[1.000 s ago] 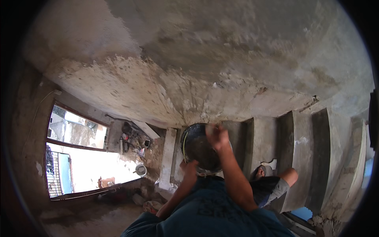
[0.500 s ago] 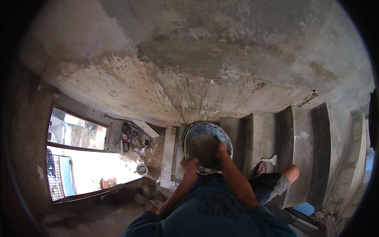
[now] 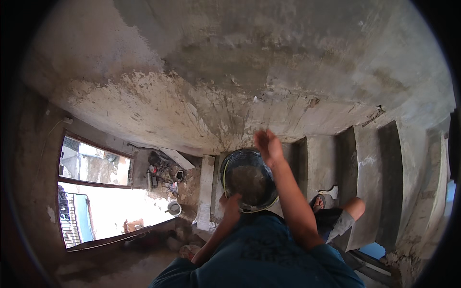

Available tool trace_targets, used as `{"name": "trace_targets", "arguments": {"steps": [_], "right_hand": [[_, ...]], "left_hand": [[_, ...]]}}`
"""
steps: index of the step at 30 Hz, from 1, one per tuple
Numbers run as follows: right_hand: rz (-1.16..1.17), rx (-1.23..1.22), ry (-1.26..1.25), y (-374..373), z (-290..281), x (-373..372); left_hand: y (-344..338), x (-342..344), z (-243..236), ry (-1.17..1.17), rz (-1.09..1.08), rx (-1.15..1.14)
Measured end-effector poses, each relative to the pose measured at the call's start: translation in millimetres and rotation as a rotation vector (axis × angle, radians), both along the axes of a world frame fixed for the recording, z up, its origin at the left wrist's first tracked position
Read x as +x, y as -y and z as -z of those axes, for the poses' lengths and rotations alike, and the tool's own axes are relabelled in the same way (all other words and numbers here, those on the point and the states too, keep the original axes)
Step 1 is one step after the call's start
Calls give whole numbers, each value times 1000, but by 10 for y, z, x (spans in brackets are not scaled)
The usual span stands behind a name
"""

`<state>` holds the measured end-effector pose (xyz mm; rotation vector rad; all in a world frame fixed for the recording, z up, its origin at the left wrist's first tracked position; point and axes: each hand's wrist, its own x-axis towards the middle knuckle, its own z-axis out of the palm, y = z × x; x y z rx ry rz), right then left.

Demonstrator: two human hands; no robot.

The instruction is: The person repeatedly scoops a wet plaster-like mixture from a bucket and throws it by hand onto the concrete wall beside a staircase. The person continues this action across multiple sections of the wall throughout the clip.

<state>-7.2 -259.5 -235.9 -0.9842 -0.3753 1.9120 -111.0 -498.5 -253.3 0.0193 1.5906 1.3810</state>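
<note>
A black bucket stands in front of my body on the stairs, with grey-brown wet mix inside. Its yellow-green handle lies down along the left side of the rim. My left hand is closed on the bucket's near-left rim; some fingers are hidden. Over the far-right rim, my right hand is lifted toward the wall with its fingers stretched out and nothing in it.
Concrete steps rise to the right, where my foot and a white-handled tool rest. A patchy plastered wall runs along the far side. At lower left are rubble, a pale bucket and a bright doorway.
My right hand has come up out of the bucket, moving away from me toward the wall, and its fingers have straightened. My left hand stays at the rim.
</note>
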Motion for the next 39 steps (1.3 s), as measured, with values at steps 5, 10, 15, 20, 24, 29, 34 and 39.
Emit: {"name": "trace_targets", "arguments": {"steps": [5,10,15,20,24,29,34,39], "right_hand": [[-145,-253,218,820,2101,416],[-174,-213,55,1068,2105,338],[-123,-81,-198,458,126,-80],[-161,63,-20,164,-335,-109],[-194,-199,394,485,1112,112],[-184,-293,413,1115,2757,375],[-163,-54,-331,1038,1806,94],[-170,20,-344,327,-208,-222]], "left_hand": [[-22,2,-38,29,-49,21],[-46,0,45,-81,12,-54],[-19,-24,135,-52,-2,-40],[-19,-27,196,-48,5,-65],[-13,-19,211,-49,-53,-100],[-2,-42,168,2,12,-5],[-2,-55,98,5,5,2],[-18,-22,69,52,-127,-9]]}}
